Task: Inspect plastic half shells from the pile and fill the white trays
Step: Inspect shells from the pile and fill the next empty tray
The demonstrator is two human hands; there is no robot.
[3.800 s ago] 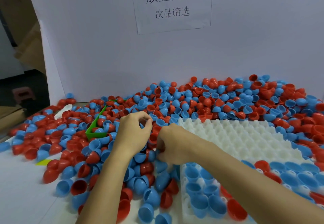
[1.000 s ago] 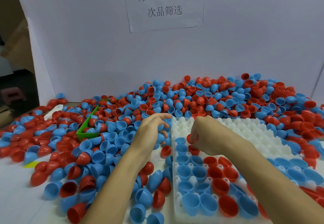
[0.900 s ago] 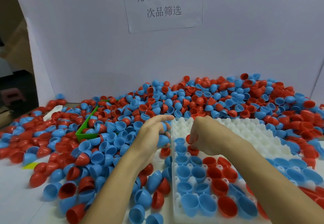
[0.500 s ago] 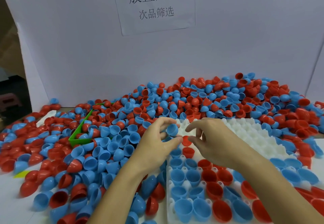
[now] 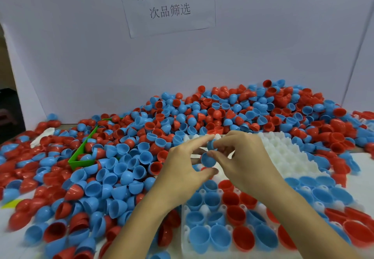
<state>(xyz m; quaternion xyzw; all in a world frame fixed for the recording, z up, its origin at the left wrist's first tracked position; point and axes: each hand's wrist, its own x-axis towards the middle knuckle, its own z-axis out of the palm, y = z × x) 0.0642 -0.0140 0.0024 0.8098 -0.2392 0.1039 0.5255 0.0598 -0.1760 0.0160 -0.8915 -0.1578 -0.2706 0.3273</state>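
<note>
A big pile of red and blue half shells (image 5: 202, 117) covers the table. A white tray (image 5: 283, 153) lies in front of me, its near rows filled with blue and red shells. Both hands meet above the tray's far left part. My right hand (image 5: 242, 157) pinches a blue half shell (image 5: 208, 159) between thumb and fingers. My left hand (image 5: 182, 167) has its fingers spread around the same shell, thumb below it and fingertips touching it from the left. A second small blue shell (image 5: 211, 144) shows between the fingertips above.
A green tray (image 5: 81, 153) sits half buried in shells at the left. A white board with a paper sign (image 5: 168, 1) stands behind the pile. Loose shells crowd the table left of the white tray; a second filled tray (image 5: 334, 196) lies at the right.
My left hand lifted a blue shell from the pile and brought it over to the right hand. The right hand let go of a red shell into the tray and now pinches the blue one.
</note>
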